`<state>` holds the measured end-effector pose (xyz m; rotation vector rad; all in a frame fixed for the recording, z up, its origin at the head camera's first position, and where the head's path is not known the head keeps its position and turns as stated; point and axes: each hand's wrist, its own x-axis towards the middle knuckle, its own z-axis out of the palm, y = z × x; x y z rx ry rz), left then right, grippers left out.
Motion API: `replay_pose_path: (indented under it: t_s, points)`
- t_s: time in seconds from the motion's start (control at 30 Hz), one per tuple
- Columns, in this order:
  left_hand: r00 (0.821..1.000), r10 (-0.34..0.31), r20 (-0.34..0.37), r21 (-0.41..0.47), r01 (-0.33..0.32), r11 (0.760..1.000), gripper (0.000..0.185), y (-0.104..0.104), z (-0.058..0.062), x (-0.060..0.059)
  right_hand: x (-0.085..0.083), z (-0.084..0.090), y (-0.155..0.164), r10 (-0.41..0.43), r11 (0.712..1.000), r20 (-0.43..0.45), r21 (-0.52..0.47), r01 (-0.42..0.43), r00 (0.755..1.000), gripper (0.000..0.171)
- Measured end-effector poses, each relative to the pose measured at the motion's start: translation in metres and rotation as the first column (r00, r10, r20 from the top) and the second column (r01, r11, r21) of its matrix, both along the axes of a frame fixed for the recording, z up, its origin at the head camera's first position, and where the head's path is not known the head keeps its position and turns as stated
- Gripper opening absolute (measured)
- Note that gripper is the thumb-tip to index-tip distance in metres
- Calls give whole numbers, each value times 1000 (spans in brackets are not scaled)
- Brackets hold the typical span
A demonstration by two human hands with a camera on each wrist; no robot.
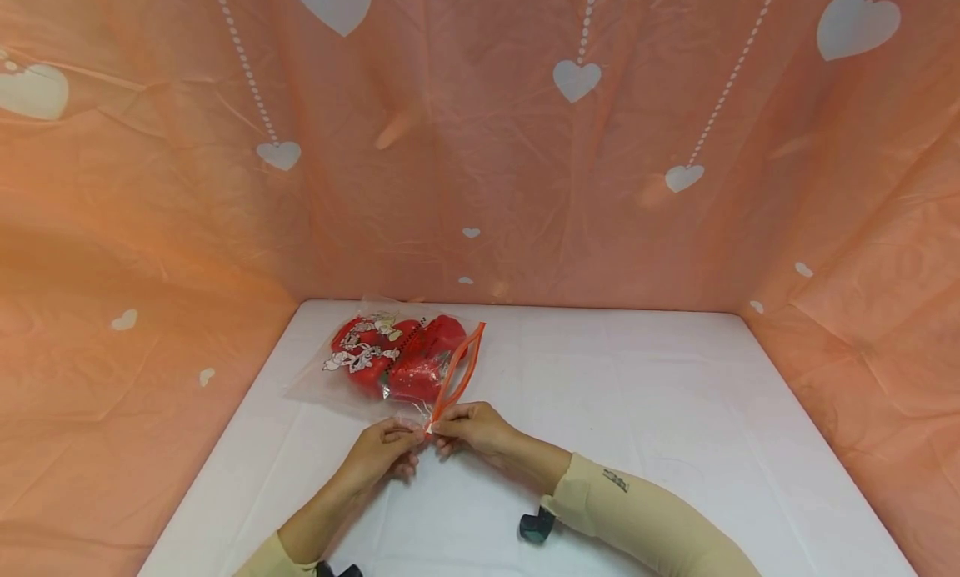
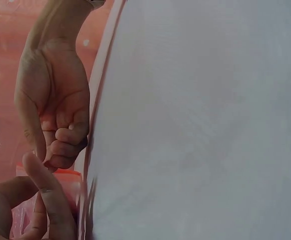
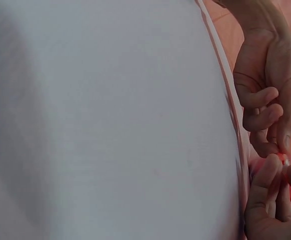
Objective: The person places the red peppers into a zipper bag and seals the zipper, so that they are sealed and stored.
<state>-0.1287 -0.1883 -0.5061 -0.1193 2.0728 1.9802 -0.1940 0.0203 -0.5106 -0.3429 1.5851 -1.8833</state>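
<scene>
A clear plastic zip bag (image 1: 362,358) with printed cartoon figures lies at the back left of the white table. Bulky red items (image 1: 420,375) show through it, their kind blurred by the plastic. Along its right side runs an orange-red zip strip (image 1: 440,406), whose two edges gape apart toward the far end. At the near corner my left hand (image 1: 375,456) pinches the strip's end. Right beside it, thumb and fingers of my right hand (image 1: 480,431) pinch the strip too, fingertips nearly meeting at a small white piece (image 1: 430,427). Both wrist views show the hands fingertip to fingertip.
The white tablecloth (image 1: 637,410) spreads to the right and in front of the hands. Orange sheets with white hearts (image 1: 517,160) hang behind and at both sides. A dark wrist device (image 1: 536,526) sits under the right sleeve.
</scene>
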Motion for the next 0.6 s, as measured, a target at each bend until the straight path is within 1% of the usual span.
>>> replay_pose_path:
  t_s: [0.13,0.27,0.43,0.5,0.6]
  points:
    - [999,32,-27,23,-31,999,24,2,0,0,0,-1,-1,0,1000,-3,-2,0,1000,8]
    - [997,71,-26,63,-69,996,23,7,1,2,1,-1,-3,-1,1000,1,-13,1,1000,10]
    - [991,127,-29,70,-125,990,22,12,1,5,3,0,-4,-9,1000,7,-21,9,1000,15]
    - [990,137,-32,67,-135,989,23,12,2,5,5,0,-5,-13,1000,-1,-22,13,1000,17]
    - [990,135,-31,63,-133,989,25,12,2,6,7,0,-6,-10,1000,-3,-23,10,1000,20]
